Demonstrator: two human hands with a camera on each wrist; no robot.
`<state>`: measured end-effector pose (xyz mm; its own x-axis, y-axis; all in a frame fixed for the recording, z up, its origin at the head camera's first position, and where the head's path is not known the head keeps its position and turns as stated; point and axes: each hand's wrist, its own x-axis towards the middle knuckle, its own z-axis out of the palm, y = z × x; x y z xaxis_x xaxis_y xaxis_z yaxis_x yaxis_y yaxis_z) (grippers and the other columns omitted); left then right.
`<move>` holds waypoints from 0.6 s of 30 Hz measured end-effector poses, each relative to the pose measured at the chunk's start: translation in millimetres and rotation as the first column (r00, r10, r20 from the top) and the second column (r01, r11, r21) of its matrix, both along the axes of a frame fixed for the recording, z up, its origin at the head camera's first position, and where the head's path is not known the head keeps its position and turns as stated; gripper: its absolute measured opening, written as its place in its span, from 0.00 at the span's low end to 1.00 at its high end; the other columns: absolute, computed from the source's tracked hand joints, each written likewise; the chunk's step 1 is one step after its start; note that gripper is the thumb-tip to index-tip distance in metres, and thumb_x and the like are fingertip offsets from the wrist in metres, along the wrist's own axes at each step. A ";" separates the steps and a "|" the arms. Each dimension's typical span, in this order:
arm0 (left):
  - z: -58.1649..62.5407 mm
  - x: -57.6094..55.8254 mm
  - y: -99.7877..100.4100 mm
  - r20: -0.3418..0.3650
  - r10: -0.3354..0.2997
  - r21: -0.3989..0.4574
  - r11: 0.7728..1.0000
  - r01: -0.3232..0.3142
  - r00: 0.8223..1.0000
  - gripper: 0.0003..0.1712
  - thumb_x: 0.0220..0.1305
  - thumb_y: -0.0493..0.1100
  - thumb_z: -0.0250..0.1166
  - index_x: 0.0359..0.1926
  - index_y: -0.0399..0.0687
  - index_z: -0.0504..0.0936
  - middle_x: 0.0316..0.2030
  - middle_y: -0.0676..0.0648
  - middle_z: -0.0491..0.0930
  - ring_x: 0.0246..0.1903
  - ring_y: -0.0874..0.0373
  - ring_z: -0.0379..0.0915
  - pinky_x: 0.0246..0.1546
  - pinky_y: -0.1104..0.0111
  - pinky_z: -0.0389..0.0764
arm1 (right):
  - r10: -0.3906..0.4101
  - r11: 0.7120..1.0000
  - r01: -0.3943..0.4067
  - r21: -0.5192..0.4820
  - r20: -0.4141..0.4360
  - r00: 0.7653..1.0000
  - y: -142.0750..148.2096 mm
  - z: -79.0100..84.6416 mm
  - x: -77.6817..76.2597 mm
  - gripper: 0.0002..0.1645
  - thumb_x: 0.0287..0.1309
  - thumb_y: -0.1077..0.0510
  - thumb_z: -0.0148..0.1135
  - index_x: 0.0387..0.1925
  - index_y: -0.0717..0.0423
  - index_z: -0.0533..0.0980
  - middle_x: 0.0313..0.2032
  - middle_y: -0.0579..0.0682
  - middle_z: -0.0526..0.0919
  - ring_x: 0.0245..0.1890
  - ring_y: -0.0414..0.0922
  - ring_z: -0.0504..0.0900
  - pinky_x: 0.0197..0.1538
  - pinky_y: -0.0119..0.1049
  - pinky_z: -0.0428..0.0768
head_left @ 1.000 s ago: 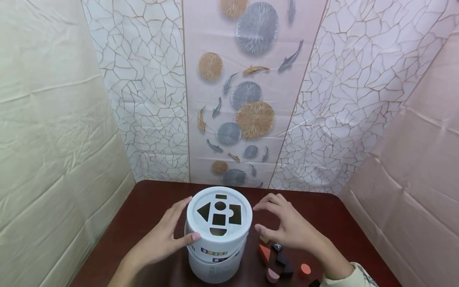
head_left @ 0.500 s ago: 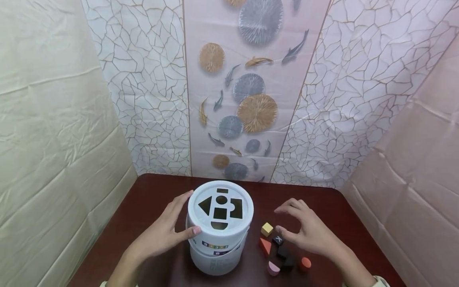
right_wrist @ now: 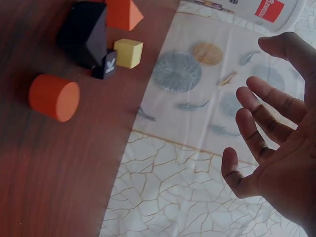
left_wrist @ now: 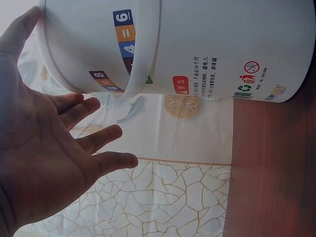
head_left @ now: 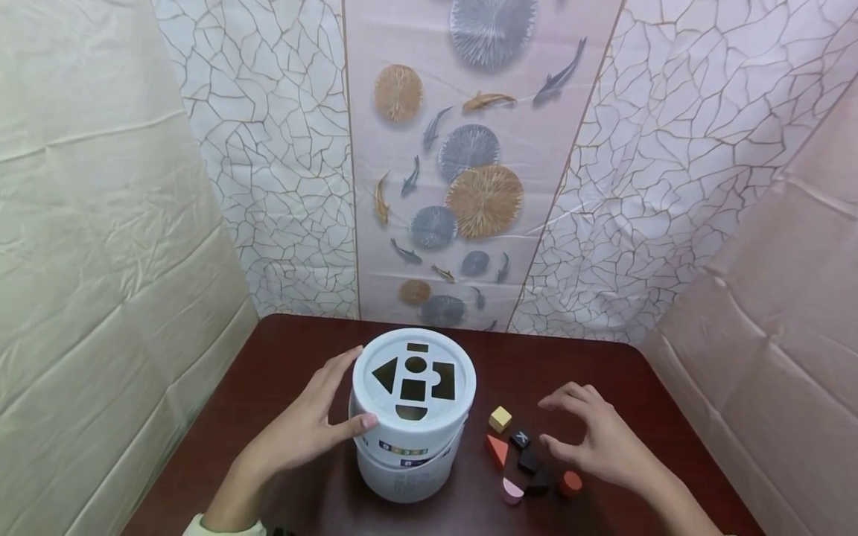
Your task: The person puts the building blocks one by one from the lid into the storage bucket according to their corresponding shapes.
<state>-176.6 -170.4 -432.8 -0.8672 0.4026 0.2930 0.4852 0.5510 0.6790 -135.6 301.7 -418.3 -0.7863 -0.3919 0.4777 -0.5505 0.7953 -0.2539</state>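
Observation:
A white lidded bucket (head_left: 409,476) stands upright on the table; its lid (head_left: 439,350) has several cut-out shapes. My left hand (head_left: 302,428) is spread at the bucket's left side, thumb at the front of the rim and fingertips at the rim's back left. In the left wrist view its fingers extend loosely beside the bucket. To the right, my right hand (head_left: 596,439) hovers with relaxed, parted fingers and holds nothing. Nearest it lie a yellow cube (head_left: 500,419), a black cube marked K (head_left: 520,440), an orange triangular block (head_left: 497,451) and a red-orange cylinder (head_left: 570,484).
Other black blocks (head_left: 537,484) and a pink half-round block (head_left: 512,491) lie in the same cluster, right of the bucket. Behind the dark red table (head_left: 302,350) hangs a patterned cloth (head_left: 288,186); plain cloth walls (head_left: 100,260) flank both sides.
My right hand has moved right, away from the bucket, bringing the yellow cube into full view. The left hand keeps its place at the rim. The head view has tilted down slightly.

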 end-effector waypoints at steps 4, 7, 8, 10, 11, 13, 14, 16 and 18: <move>0.6 -0.1 0.0 0.004 -0.004 0.002 1.000 0.004 1.000 0.61 0.67 0.70 0.75 0.89 0.75 0.48 0.86 0.52 0.56 0.85 0.41 0.54 0.75 0.26 0.68 | -0.020 1.000 0.020 0.006 0.007 1.000 7.3 -6.6 2.1 0.28 0.45 0.57 0.90 0.48 0.36 0.86 0.46 0.28 0.82 0.47 0.37 0.77 0.44 0.41 0.81; 0.8 0.2 -0.2 0.000 -0.006 0.005 1.000 0.006 1.000 0.61 0.67 0.69 0.76 0.89 0.74 0.48 0.86 0.51 0.56 0.85 0.41 0.54 0.74 0.26 0.68 | -0.051 0.999 0.051 0.006 0.039 0.998 13.3 -12.4 4.8 0.27 0.45 0.56 0.91 0.46 0.36 0.87 0.45 0.28 0.83 0.46 0.37 0.77 0.41 0.42 0.78; 0.8 0.4 -0.2 -0.003 -0.007 0.005 1.000 0.007 1.000 0.61 0.67 0.69 0.76 0.89 0.74 0.48 0.86 0.51 0.56 0.85 0.41 0.54 0.74 0.26 0.68 | -0.062 0.998 0.062 0.009 0.053 0.997 15.3 -15.0 5.7 0.26 0.45 0.55 0.91 0.46 0.36 0.87 0.44 0.29 0.83 0.46 0.38 0.77 0.40 0.43 0.77; 0.7 0.8 0.0 -0.009 -0.011 0.008 1.000 0.011 1.000 0.61 0.67 0.69 0.76 0.89 0.75 0.48 0.86 0.52 0.56 0.85 0.41 0.54 0.74 0.26 0.68 | -0.086 0.996 0.085 0.013 0.083 0.993 19.5 -21.1 7.6 0.25 0.45 0.54 0.91 0.45 0.36 0.87 0.44 0.30 0.84 0.46 0.38 0.78 0.40 0.43 0.74; 0.8 1.0 0.1 -0.012 -0.012 0.009 1.000 0.012 1.000 0.61 0.67 0.69 0.76 0.89 0.75 0.48 0.86 0.52 0.56 0.85 0.41 0.54 0.74 0.27 0.68 | -0.100 0.995 0.099 0.016 0.098 0.990 21.4 -24.2 8.6 0.25 0.45 0.53 0.91 0.45 0.36 0.87 0.44 0.30 0.84 0.47 0.38 0.78 0.40 0.43 0.74; 0.9 1.2 0.4 -0.018 -0.016 0.010 1.000 0.016 1.000 0.60 0.67 0.69 0.76 0.89 0.75 0.48 0.86 0.52 0.57 0.85 0.42 0.54 0.74 0.27 0.68 | -0.124 0.992 0.123 0.022 0.123 0.985 24.9 -30.7 10.6 0.24 0.46 0.52 0.91 0.44 0.35 0.87 0.43 0.30 0.84 0.47 0.39 0.78 0.40 0.45 0.74; 0.8 1.2 0.4 -0.020 -0.015 0.010 1.000 0.016 1.000 0.60 0.67 0.69 0.76 0.89 0.75 0.48 0.86 0.52 0.57 0.85 0.42 0.55 0.74 0.27 0.68 | -0.134 0.991 0.132 0.028 0.134 0.982 26.8 -34.1 11.6 0.24 0.46 0.51 0.91 0.44 0.34 0.87 0.43 0.29 0.84 0.47 0.39 0.78 0.39 0.47 0.76; 0.8 1.2 0.4 -0.024 -0.016 0.012 1.000 0.016 1.000 0.60 0.67 0.69 0.76 0.89 0.75 0.48 0.86 0.53 0.57 0.85 0.42 0.55 0.74 0.27 0.69 | -0.150 0.989 0.146 0.036 0.160 0.976 30.7 -40.9 13.3 0.23 0.46 0.50 0.91 0.43 0.34 0.87 0.43 0.29 0.83 0.47 0.40 0.79 0.38 0.51 0.77; 0.6 1.0 0.1 -0.024 -0.015 0.010 1.000 0.015 1.000 0.61 0.67 0.68 0.76 0.89 0.75 0.48 0.86 0.52 0.57 0.85 0.42 0.55 0.74 0.27 0.69 | -0.169 0.985 0.162 0.050 0.200 0.965 34.6 -47.8 14.7 0.22 0.47 0.49 0.91 0.44 0.35 0.88 0.43 0.30 0.83 0.46 0.40 0.78 0.37 0.52 0.77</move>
<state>-175.6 -170.3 -432.2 -0.8537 0.4123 0.3182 0.5098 0.5363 0.6727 -120.9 336.2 -466.1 -0.9208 -0.2605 0.2903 -0.3498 0.8808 -0.3191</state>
